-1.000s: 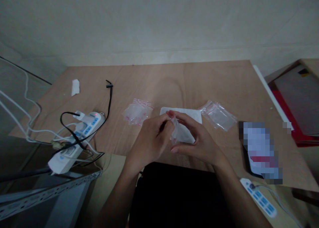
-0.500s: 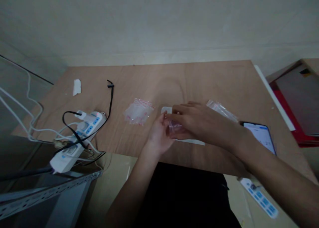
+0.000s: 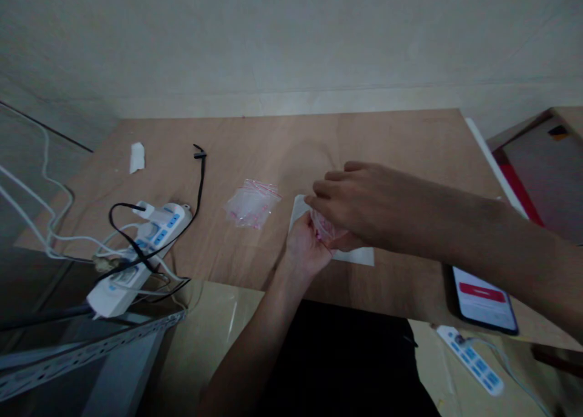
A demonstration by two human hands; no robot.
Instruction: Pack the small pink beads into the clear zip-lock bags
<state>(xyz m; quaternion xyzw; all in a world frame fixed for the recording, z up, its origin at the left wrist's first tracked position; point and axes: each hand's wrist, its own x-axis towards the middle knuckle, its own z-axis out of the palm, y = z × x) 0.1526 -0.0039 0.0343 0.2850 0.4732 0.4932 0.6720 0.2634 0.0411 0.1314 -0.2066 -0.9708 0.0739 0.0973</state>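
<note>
Both hands meet over the near middle of the table, around a clear plastic bag (image 3: 322, 227) with pinkish marks or contents. My left hand (image 3: 306, 247) cups the bag from below and the left, its fingers curled. From the right, my right hand (image 3: 348, 207) reaches across with bent fingers closed at the bag's top and side, hiding much of it. Under the hands lies a white sheet (image 3: 362, 257), partly covered. To the left is a small pile of clear zip bags (image 3: 252, 203) with red edges.
A phone (image 3: 485, 301) lies at the right front edge, partly under my forearm. On the left, a power strip (image 3: 159, 238) carries tangled cables, near a black strap (image 3: 201, 180) and a white scrap (image 3: 137, 158). Another power strip (image 3: 471, 359) sits below the table.
My right hand and forearm have shifted upward, covering the clear bag on the right and the phone's top while uncovering its lower part. My left hand has moved slightly right.
</note>
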